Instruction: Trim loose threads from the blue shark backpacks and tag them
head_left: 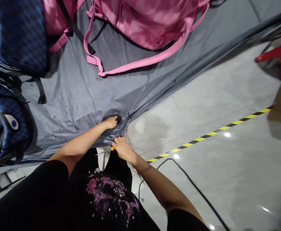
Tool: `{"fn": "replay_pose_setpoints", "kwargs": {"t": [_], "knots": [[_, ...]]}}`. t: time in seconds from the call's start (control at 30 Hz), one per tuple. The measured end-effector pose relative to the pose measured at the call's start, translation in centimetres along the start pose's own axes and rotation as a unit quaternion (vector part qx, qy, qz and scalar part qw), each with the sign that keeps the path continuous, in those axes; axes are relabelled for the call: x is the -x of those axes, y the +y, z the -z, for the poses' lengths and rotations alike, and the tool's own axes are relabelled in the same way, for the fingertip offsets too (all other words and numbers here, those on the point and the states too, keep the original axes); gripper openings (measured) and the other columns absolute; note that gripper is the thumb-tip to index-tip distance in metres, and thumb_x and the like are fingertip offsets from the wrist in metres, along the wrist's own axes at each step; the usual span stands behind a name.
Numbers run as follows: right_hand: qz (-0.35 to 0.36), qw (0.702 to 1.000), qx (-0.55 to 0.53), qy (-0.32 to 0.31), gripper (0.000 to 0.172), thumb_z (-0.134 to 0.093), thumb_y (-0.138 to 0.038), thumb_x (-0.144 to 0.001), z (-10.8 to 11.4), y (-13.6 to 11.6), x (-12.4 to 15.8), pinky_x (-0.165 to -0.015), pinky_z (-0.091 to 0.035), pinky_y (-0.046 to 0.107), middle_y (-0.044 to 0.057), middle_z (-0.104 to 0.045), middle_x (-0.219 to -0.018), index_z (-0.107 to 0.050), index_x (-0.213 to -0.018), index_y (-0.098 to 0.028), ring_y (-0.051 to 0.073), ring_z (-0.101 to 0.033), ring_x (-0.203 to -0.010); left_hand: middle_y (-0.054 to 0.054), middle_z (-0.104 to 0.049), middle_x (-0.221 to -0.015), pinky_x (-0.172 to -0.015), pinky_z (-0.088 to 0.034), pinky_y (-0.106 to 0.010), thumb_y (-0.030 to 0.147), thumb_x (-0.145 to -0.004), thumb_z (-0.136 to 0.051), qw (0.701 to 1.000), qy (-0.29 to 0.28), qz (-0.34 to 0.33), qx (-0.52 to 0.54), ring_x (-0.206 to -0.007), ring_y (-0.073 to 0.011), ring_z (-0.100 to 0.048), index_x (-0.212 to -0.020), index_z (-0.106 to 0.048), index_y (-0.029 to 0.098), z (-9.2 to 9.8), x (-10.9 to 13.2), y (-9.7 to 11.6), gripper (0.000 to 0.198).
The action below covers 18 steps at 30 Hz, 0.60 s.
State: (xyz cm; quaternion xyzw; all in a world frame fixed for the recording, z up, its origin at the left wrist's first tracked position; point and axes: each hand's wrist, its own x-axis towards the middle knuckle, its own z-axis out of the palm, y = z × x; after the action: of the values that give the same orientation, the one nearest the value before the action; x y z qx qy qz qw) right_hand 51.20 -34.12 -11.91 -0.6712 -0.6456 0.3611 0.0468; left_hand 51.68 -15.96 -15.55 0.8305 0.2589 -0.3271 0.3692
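My left hand [111,122] is closed and grips a bunched fold of the grey cloth [82,89] at the table's corner, where the fabric gathers into creases. Just below it, my right hand [122,148] is closed around a screwdriver [105,151] with an orange handle. The thin metal shaft points left, toward my body. Both hands sit close together at the cloth's edge.
A pink backpack [150,22] with long pink straps lies on the cloth at the top. Blue patterned bags [15,38] lie at the left. A black cable [193,189] and yellow-black tape [210,133] cross the glossy grey floor. Something red [280,53] stands at the far right.
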Motion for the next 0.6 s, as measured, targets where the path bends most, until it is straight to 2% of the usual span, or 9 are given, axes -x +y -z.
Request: {"fn": "replay_pose_setpoints", "kwargs": {"t": [0.1, 0.23, 0.33, 0.43, 0.53, 0.6], "knots": [[0.017, 1.0, -0.014, -0.021, 0.029, -0.058, -0.011, -0.082, 0.1, 0.5, -0.4, -0.093, -0.031, 0.037, 0.014, -0.058, -0.11, -0.062, -0.111, -0.012, 0.026, -0.047, -0.103, -0.014, -0.058, -0.136, -0.107, -0.046, -0.044, 0.032, -0.096, -0.058, 0.999, -0.01, 0.039, -0.018, -0.123, -0.0241, -0.058, -0.134, -0.055, 0.016, -0.4, -1.1, -1.3, 0.042], [0.022, 0.999, -0.026, -0.022, 0.031, -0.059, -0.011, -0.081, -0.7, 1.0, -0.7, -0.094, -0.033, 0.038, 0.014, -0.058, -0.11, -0.062, -0.112, -0.013, 0.027, -0.048, -0.104, -0.012, -0.055, -0.146, -0.113, -0.036, -0.023, 0.013, -0.094, -0.051, 0.998, -0.022, 0.052, -0.026, -0.135, -0.0196, -0.051, -0.143, -0.049, 0.014, -1.1, -1.6, -2.7, 0.05], [0.014, 0.999, -0.034, -0.011, 0.029, -0.057, -0.011, -0.082, -1.0, 1.0, -0.7, -0.093, -0.033, 0.038, 0.014, -0.059, -0.109, -0.063, -0.111, -0.014, 0.028, -0.049, -0.104, -0.01, -0.053, -0.148, -0.113, -0.035, -0.02, 0.008, -0.092, -0.05, 0.998, -0.025, 0.051, -0.021, -0.138, -0.0186, -0.049, -0.146, -0.047, 0.015, -1.4, -2.0, -3.5, 0.055], [0.005, 0.999, -0.038, -0.006, 0.027, -0.056, -0.01, -0.082, -1.1, 0.7, -0.8, -0.093, -0.033, 0.038, 0.014, -0.058, -0.108, -0.064, -0.108, -0.014, 0.028, -0.05, -0.102, -0.011, -0.054, -0.147, -0.115, -0.034, -0.023, 0.011, -0.094, -0.05, 0.998, -0.016, 0.054, -0.014, -0.138, -0.0199, -0.048, -0.144, -0.049, 0.015, -1.8, -2.8, -3.6, 0.051], [-0.008, 0.999, -0.037, -0.01, 0.026, -0.055, -0.011, -0.083, -1.0, 0.6, -1.4, -0.094, -0.033, 0.039, 0.014, -0.059, -0.107, -0.065, -0.107, -0.014, 0.029, -0.05, -0.103, -0.015, -0.057, -0.14, -0.113, -0.041, -0.039, 0.021, -0.096, -0.054, 0.998, 0.012, 0.06, -0.006, -0.131, -0.0241, -0.054, -0.138, -0.052, 0.014, -2.5, -3.6, -2.6, 0.042], [-0.015, 0.999, -0.039, -0.013, 0.025, -0.052, -0.011, -0.086, -1.1, 0.5, -1.7, -0.094, -0.034, 0.039, 0.014, -0.06, -0.107, -0.066, -0.107, -0.014, 0.029, -0.051, -0.105, -0.014, -0.06, -0.132, -0.103, -0.05, -0.047, 0.031, -0.096, -0.059, 0.998, 0.042, 0.051, 0.008, -0.12, -0.0251, -0.06, -0.131, -0.056, 0.014, -2.9, -3.4, -1.4, 0.039]]}}
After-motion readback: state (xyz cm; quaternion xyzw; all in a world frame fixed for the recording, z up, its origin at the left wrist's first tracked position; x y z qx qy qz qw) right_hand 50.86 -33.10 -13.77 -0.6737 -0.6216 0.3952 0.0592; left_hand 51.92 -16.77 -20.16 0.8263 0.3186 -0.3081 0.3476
